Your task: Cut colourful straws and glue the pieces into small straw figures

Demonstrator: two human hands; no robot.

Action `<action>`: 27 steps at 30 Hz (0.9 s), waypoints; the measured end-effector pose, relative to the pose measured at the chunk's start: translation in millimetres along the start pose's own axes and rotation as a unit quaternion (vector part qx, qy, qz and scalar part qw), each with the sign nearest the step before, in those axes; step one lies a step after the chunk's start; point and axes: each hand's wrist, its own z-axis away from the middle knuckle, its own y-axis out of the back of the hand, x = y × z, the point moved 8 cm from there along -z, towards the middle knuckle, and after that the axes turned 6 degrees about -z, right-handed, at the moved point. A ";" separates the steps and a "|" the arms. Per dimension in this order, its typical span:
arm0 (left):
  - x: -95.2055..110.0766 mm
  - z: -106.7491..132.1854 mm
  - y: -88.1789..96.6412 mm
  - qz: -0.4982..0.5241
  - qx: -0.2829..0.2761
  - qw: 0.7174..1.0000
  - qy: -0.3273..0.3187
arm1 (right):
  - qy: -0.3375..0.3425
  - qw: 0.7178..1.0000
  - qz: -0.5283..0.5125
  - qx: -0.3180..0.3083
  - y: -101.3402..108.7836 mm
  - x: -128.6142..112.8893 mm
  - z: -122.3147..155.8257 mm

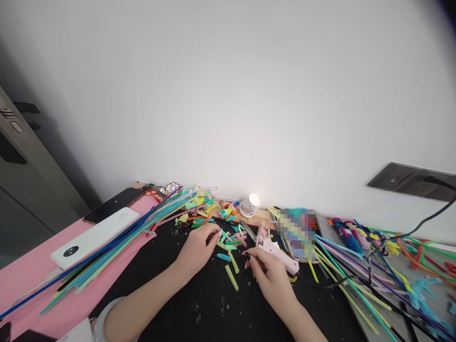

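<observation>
My left hand point(197, 248) reaches to the edge of a pile of short pipe cleaner pieces point(237, 235) in green, pink and turquoise. Its thumb and fingertips are drawn together; what they pinch, if anything, is hidden. My right hand point(270, 271) is beside the pink hot glue gun point(281, 256), fingers curled into a pinch with a small dark spot at the tips. Whether that is a nail or a held thing I cannot make out. Between the hands lie yellow pipe cleaner pieces point(231, 278) and a blue one point(223, 257). Scissors point(249, 230) lie behind the glue gun.
A lit white cup-like lamp point(250, 205) stands by the wall. Long pipe cleaners point(121, 244) lie at left beside a white power bank point(96, 237) and a dark phone point(114, 204). More long stems point(351, 280), a black cable point(335, 285) and twisted colourful figures point(347, 235) are at right.
</observation>
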 end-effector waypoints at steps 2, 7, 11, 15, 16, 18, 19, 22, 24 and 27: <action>-10.2 -1.9 -0.6 -0.041 -0.007 0.999 0.015 | 0.000 1.000 0.002 -0.001 -0.4 1.5 -0.1; -12.2 -3.3 2.1 -0.125 0.006 0.992 0.013 | 0.003 1.000 0.004 0.003 -0.6 1.5 -1.9; -11.9 -3.5 -8.6 -0.147 -0.040 0.988 0.022 | 0.004 1.000 0.002 0.005 -0.7 -1.0 -2.9; -17.1 -3.9 -13.3 -0.142 -0.049 0.988 0.040 | 0.003 1.000 0.007 0.002 -1.7 -1.8 -2.9; -17.6 -4.0 -13.5 -0.136 -0.048 0.989 0.039 | 0.003 1.000 0.008 -0.001 -2.1 -1.8 -3.0; -17.7 -4.1 -13.2 -0.120 -0.047 0.991 0.033 | 0.002 1.000 0.010 -0.004 -2.4 -1.3 -3.1; -17.5 -4.2 -12.8 -0.114 -0.047 0.992 0.031 | 0.002 1.000 0.011 -0.005 -2.6 -1.2 -3.2; -16.9 -4.5 -9.0 -0.109 -0.037 0.993 0.037 | 0.002 1.000 0.010 -0.002 -2.1 -0.7 -3.1; -13.2 -4.8 -5.1 -0.108 -0.020 0.993 0.031 | 0.003 1.000 0.009 0.000 -1.8 -0.4 -3.0; 0.3 -4.1 -7.1 -0.088 -0.030 0.995 -0.022 | 0.004 1.000 0.008 -0.002 -2.2 0.2 -3.0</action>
